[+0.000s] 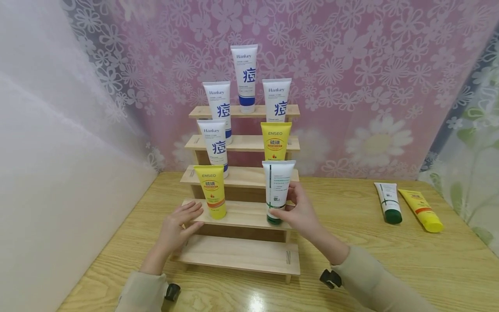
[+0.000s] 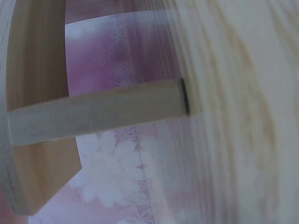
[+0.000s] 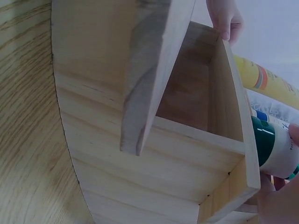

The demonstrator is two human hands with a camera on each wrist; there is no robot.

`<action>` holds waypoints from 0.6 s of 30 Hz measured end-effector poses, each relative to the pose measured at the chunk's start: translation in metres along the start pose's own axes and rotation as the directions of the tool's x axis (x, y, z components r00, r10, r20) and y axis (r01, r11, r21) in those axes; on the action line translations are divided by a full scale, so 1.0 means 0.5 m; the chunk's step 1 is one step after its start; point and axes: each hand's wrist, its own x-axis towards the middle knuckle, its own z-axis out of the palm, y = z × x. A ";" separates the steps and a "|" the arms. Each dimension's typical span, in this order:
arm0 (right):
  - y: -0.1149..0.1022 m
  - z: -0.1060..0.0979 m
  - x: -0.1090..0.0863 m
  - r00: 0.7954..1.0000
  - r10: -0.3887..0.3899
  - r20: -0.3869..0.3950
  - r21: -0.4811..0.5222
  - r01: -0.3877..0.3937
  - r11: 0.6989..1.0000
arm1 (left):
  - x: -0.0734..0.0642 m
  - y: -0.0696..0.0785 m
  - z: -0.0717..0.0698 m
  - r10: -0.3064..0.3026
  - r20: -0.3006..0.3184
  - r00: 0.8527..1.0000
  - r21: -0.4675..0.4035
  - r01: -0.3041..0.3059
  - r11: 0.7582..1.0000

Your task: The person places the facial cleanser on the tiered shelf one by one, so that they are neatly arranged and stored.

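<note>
A white squeeze tube with a green cap (image 1: pixel 280 182) stands cap-down at the right end of the second shelf from the bottom of a wooden tiered display stand (image 1: pixel 241 251). My right hand (image 1: pixel 302 212) grips its lower part, thumb in front and fingers round the right side. At that shelf's left end, my left hand (image 1: pixel 181 223) holds the edge, fingers on top and thumb at the front. Just beside its fingertips stands a yellow tube (image 1: pixel 212 190). The right wrist view shows the green cap (image 3: pixel 264 140) at the shelf's front edge; the left wrist view shows only wood and backdrop.
Higher tiers hold several white tubes with blue lettering (image 1: pixel 244 76) and another yellow tube (image 1: pixel 275 141). On the table (image 1: pixel 343 195) at right lie a white tube with a green cap (image 1: pixel 388 201) and a yellow tube (image 1: pixel 421 210). A flowered backdrop (image 1: pixel 339 99) hangs behind.
</note>
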 end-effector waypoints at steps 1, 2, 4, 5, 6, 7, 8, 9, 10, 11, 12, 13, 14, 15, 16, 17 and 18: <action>0.001 0.002 0.001 1.000 -0.004 -0.001 -0.002 0.004 1.000 | 0.000 0.000 0.000 0.000 0.000 1.000 0.001 0.000 1.000; 0.002 0.004 0.001 1.000 -0.007 -0.001 -0.003 0.007 1.000 | 0.000 0.000 -0.001 0.001 0.001 1.000 0.002 -0.001 1.000; 0.004 0.007 0.002 1.000 -0.010 -0.005 -0.012 0.009 1.000 | 0.000 0.000 -0.001 0.001 0.000 1.000 0.001 -0.001 1.000; 0.005 0.009 0.002 1.000 -0.009 -0.005 -0.017 0.009 1.000 | -0.001 0.000 0.000 0.000 0.000 1.000 0.000 0.000 1.000; 0.006 0.010 0.002 1.000 -0.011 -0.006 -0.022 0.010 1.000 | -0.001 0.000 0.000 -0.002 0.000 1.000 0.000 0.002 1.000; 0.006 0.011 0.003 1.000 -0.013 -0.006 -0.028 0.013 1.000 | -0.001 0.001 0.000 -0.003 0.000 1.000 -0.001 0.003 1.000; 0.006 0.012 0.003 1.000 -0.017 -0.006 -0.028 0.016 0.999 | -0.001 0.001 0.000 -0.003 -0.001 1.000 -0.001 0.003 1.000; 0.006 0.012 0.003 1.000 -0.018 -0.005 -0.029 0.018 0.999 | -0.001 0.001 0.001 -0.004 -0.002 1.000 0.000 0.004 1.000; 0.006 0.013 0.003 1.000 -0.020 -0.004 -0.028 0.020 0.999 | -0.001 0.000 0.001 -0.003 -0.003 1.000 0.001 0.003 1.000; 0.006 0.013 0.004 1.000 -0.022 -0.004 -0.029 0.022 0.999 | -0.002 0.000 0.001 -0.002 -0.004 1.000 0.003 0.002 1.000; 0.006 0.013 0.004 1.000 -0.024 -0.002 -0.029 0.024 0.999 | -0.002 0.000 0.001 -0.001 -0.005 1.000 0.004 0.001 1.000; 0.006 0.014 0.004 1.000 -0.024 -0.002 -0.028 0.024 0.999 | -0.002 -0.001 0.002 0.002 -0.006 1.000 0.005 -0.002 1.000; 0.006 0.014 0.004 1.000 -0.024 -0.002 -0.029 0.024 0.999 | -0.002 -0.001 0.002 0.004 -0.008 1.000 0.005 -0.004 1.000; 0.007 0.014 0.004 1.000 -0.023 -0.001 -0.031 0.023 0.999 | -0.002 -0.002 0.002 0.006 -0.009 1.000 0.007 -0.005 1.000; 0.007 0.015 0.004 1.000 -0.022 0.000 -0.032 0.022 0.999 | -0.001 -0.002 0.003 0.007 -0.009 1.000 0.008 -0.007 1.000; 0.008 0.015 0.004 1.000 -0.023 0.001 -0.034 0.023 0.999 | -0.001 -0.002 0.003 0.009 -0.011 1.000 0.007 -0.008 1.000; 0.009 0.015 0.004 1.000 -0.023 0.001 -0.037 0.023 0.999 | -0.001 -0.002 0.003 0.009 -0.012 1.000 0.005 -0.009 1.000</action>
